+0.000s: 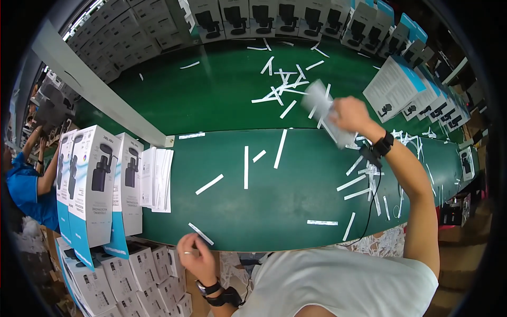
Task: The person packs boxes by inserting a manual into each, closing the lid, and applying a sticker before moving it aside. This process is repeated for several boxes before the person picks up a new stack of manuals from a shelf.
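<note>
My right hand [349,114] reaches over the right middle of the green table, fingers closed around a long, whitish, box-shaped packet [340,136]. Motion blurs the packet, so its exact kind is unclear. At the near left edge of the table, my left hand [196,259] has its fingers curled in, pinching a narrow white paper strip [201,234] at the fingertips. Similar white strips [246,167] lie scattered over the green tabletop [253,206], several of them heaped beyond and to the right of my right hand.
Tall white-and-blue product boxes [92,185] stand at the left, beside a stack of white folded sheets [157,179]. More boxes [393,87] line the right and back. A pale post [100,84] rises at the left. A black cable [374,201] hangs from my right wrist. Another person [34,185] works far left.
</note>
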A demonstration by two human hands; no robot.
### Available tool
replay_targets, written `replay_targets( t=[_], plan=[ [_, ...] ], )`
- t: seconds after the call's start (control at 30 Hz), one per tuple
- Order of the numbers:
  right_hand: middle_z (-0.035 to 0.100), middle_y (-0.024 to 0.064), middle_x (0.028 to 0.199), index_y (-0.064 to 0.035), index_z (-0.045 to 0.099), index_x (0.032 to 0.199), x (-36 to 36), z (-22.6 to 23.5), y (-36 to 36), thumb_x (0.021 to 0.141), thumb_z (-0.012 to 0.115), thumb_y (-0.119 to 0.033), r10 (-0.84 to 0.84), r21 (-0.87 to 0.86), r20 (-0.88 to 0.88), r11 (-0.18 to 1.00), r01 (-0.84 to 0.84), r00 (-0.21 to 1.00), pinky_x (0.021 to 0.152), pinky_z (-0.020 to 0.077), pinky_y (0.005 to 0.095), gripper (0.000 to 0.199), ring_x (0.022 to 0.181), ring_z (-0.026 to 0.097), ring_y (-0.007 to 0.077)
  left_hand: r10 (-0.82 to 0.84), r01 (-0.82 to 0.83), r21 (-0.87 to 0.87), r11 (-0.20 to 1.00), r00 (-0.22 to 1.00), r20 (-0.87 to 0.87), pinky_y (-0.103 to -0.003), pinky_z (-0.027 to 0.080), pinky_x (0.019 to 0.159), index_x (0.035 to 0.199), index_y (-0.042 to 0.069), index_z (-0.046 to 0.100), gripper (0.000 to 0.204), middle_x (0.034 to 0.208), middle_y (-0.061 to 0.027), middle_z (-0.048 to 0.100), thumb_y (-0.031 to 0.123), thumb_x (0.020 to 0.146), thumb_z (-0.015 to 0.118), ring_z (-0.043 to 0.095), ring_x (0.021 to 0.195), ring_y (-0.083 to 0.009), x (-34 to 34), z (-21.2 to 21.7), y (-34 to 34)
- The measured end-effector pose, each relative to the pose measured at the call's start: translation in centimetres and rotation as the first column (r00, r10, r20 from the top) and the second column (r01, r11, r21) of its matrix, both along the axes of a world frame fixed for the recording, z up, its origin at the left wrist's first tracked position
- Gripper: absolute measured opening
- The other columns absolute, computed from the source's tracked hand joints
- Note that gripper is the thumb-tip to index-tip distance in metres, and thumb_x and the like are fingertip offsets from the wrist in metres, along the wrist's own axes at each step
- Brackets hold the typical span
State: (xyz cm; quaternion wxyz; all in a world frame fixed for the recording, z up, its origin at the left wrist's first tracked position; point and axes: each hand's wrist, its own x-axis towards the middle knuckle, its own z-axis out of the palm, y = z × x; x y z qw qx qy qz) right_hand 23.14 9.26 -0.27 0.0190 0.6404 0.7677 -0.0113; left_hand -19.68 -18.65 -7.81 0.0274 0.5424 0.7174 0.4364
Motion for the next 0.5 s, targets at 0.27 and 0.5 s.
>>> replay_targets(
  t=[0.27,0.5],
  plan=[
    [0.069,0.0159,0.083,-0.0085,0.071,0.09,-13.0,-2.2,-8.0,0.082,0.069,-0.048,0.501,-0.286,-0.561,0.629,-0.722,0.659,0.066,0.0514,0.0464,0.041,0.079,0.067,0.035,0.032,-0.033,0.127,0.991,0.999,0.011,-0.037,0.048,0.084,0.097,-0.002,0.065,0.009,0.098,-0.0136,0.064,-0.001,0.09,0.059,0.06,0.092,-0.0275,-0.7,-2.7,4.4],
    [0.068,0.0172,0.076,-0.0037,0.068,0.082,-7.6,-0.5,2.9,0.078,0.069,-0.035,0.079,0.176,-0.085,0.982,-0.063,0.993,0.064,0.0538,0.0476,0.031,0.073,0.067,0.0374,0.068,-0.044,0.273,0.961,0.995,-0.079,-0.041,0.044,0.091,0.107,-0.002,0.06,0.018,0.106,-0.0165,0.059,0.002,0.092,0.053,0.056,0.101,-0.0303,-0.2,-2.7,4.3]
  ],
)
